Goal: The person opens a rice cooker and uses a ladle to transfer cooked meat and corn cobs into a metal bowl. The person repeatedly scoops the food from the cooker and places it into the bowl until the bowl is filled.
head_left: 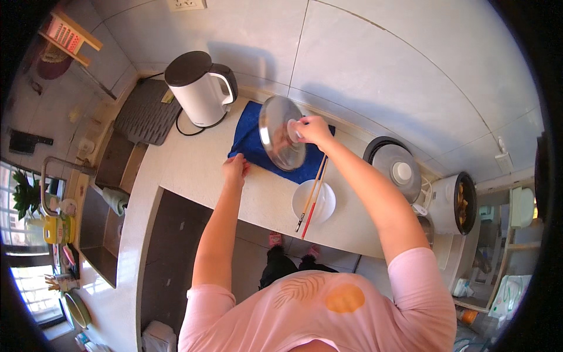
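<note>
My right hand point(314, 130) is closed round the knob of a round glass lid point(280, 138) with a metal rim. The lid is tilted steeply over a dark blue towel point(251, 132) spread on the counter. At the towel's near left corner, my left hand point(236, 169) pinches its edge between the fingers. Just in front of the towel sits a small white bowl point(322, 206). A pair of chopsticks point(312, 199), wooden with dark and red ends, lies across the bowl, the ends pointing toward me.
A white kettle point(196, 97) with a dark lid stands at the back left, beside a grey drying mat point(148, 111) and a sink point(99, 229). On the right are a lidded pot point(390, 164) and a white appliance point(448, 202) with food inside. The tiled wall point(375, 64) rises behind the counter point(170, 158).
</note>
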The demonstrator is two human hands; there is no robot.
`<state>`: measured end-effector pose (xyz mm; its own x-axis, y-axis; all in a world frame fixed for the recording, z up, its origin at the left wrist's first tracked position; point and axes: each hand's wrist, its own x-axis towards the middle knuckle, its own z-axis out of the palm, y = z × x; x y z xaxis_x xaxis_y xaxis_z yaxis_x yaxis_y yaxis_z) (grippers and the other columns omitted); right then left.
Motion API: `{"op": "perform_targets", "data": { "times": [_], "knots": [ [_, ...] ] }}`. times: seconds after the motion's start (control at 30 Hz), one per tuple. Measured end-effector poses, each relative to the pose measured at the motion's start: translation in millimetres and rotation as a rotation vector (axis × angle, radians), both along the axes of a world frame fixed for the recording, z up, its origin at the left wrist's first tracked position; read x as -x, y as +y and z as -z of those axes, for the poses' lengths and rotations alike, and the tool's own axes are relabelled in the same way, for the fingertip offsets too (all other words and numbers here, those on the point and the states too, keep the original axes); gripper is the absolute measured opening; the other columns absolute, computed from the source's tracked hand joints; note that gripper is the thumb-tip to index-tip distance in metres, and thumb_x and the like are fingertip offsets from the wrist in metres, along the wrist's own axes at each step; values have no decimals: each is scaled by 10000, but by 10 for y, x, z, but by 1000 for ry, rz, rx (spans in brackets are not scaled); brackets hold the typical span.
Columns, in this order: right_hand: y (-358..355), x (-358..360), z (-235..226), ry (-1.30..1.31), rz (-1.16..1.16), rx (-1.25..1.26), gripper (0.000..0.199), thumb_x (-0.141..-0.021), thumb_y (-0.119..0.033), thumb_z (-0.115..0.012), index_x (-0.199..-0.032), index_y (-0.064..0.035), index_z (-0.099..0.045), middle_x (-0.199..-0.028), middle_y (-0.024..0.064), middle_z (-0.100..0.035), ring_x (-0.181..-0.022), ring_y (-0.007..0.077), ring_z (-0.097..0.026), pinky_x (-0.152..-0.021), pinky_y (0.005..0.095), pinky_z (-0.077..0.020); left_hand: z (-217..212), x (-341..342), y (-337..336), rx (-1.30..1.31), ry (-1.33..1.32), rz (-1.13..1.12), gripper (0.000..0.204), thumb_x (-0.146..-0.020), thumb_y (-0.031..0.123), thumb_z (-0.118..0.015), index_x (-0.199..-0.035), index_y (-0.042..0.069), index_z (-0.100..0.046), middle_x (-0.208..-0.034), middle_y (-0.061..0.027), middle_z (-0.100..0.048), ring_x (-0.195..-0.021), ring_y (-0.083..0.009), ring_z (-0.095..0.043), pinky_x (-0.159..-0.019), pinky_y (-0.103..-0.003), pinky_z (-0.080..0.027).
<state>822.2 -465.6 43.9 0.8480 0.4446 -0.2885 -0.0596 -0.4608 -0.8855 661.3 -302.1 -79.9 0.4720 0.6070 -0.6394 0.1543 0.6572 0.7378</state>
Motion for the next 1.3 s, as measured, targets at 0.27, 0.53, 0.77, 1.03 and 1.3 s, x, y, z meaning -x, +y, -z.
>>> {"op": "perform_targets", "data": {
  "times": [0.27,0.53,0.77,1.03,1.3],
  "knots": [
    [515,69,334,-619,-413,569,264,-663,-260,-614,-779,-22,-623,-747,222,-589,-709,334,-582,-671,405,-467,-161,244,40,-149,-89,43,190,-773,59,-511,-901,1,-383,-681,-94,-508,-638,-183,-577,-534,-316,-527],
    [472,194,611,-690,-313,532,214,-669,-150,-596,-843,-26,-598,-849,221,-568,-795,355,-564,-692,421,-467,-265,3,358,-1407,196,407,249,-741,41,-511,-989,53,-526,-882,-124,-568,-790,-271,-537,-676,-343,-435],
    [365,245,541,-663,-358,558,291,-662,-141,-599,-930,-33,-569,-901,243,-531,-827,363,-548,-702,418,-464,-253,-519,611,-1709,588,880,351,-739,54,-437,-1066,124,-543,-1204,-30,-467,-1125,-254,-376,-890,-425,-282],
    [323,267,402,-631,-359,531,312,-675,-171,-607,-953,-35,-561,-942,226,-529,-802,348,-565,-689,393,-475,30,-1137,723,-1699,39,959,360,-735,27,-425,-1080,70,-521,-1194,-99,-464,-1111,-296,-403,-912,-414,-346],
    [247,214,492,-567,-334,577,305,-672,-196,-618,-932,-46,-562,-946,206,-532,-786,328,-574,-669,402,-478,-44,-1396,596,-1921,373,1056,379,-783,126,-430,-1159,160,-473,-1261,-72,-403,-1149,-279,-364,-898,-450,-320]
  ]
}}
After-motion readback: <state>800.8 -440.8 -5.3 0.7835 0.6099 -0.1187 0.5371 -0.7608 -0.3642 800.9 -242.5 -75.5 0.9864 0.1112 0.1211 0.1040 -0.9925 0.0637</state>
